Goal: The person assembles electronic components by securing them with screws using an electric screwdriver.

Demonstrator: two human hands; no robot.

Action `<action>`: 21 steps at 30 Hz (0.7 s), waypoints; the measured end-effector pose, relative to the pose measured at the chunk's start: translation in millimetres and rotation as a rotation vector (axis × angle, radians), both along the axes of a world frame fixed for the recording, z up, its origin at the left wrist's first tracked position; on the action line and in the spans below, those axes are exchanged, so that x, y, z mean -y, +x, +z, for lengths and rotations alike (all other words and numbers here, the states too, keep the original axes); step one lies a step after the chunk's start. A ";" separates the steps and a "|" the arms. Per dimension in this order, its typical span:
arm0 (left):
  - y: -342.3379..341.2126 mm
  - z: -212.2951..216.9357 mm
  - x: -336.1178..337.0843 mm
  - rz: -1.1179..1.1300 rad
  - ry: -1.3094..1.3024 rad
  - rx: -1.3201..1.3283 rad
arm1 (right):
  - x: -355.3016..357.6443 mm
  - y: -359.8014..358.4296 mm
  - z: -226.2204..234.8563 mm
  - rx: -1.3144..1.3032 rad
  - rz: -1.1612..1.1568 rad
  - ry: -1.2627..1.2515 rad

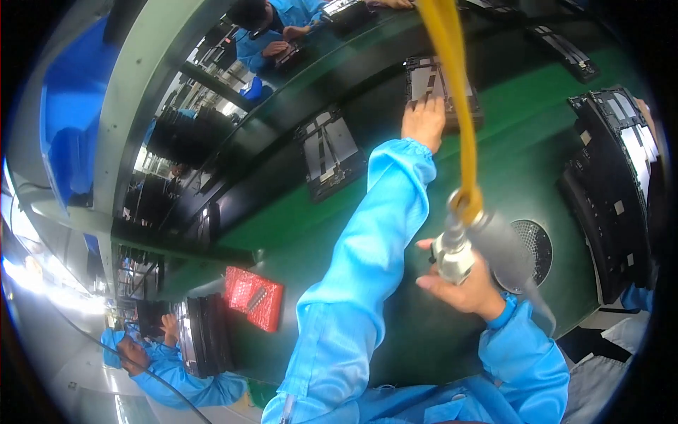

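My left hand (424, 121) reaches out in a light blue sleeve and rests its fingers on a dark flat panel (427, 79) lying on the black conveyor belt. Close to my body, my right hand (462, 286) grips a silver-grey powered screwdriver (455, 253). A yellow hose (452, 78) rises from the tool and crosses in front of the panel. Whether the left hand grips the panel or only presses on it is unclear.
Another dark panel (328, 152) lies on the belt to the left. A stack of black frames (618, 184) stands at the right by a round grille (535, 244) in the green table (522, 141). A red bubble-wrap bag (254, 298) lies lower left. Other workers in blue sit nearby.
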State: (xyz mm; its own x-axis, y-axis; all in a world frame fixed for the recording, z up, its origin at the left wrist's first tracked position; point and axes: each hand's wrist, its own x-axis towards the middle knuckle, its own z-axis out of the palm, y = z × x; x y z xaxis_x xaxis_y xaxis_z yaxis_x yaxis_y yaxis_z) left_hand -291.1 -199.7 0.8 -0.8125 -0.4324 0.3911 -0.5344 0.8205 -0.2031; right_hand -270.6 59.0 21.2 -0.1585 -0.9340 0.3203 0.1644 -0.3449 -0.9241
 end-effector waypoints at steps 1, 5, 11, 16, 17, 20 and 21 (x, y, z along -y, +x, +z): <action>11.7 3.1 -3.6 -0.007 0.040 0.007 | -1.8 -5.8 2.7 -0.071 0.052 0.068; 82.5 4.8 -45.8 -0.075 0.356 -0.205 | -1.2 -7.1 13.3 0.151 0.043 0.236; 181.7 19.6 -163.0 -0.203 0.264 -0.102 | -13.5 -24.2 29.2 0.211 -0.175 0.114; 235.6 12.2 -242.3 -0.297 0.410 -0.204 | -14.5 -36.7 31.8 -0.012 -0.227 0.073; 242.9 6.7 -253.4 -0.336 0.455 -0.235 | -12.5 -34.8 30.7 -0.041 -0.247 0.098; 250.9 -0.9 -274.0 -0.346 0.603 -0.285 | -7.3 -30.2 28.1 -0.062 -0.245 0.141; 250.3 -1.4 -272.7 -0.373 0.654 -0.287 | -6.1 -28.1 29.5 -0.076 -0.270 0.171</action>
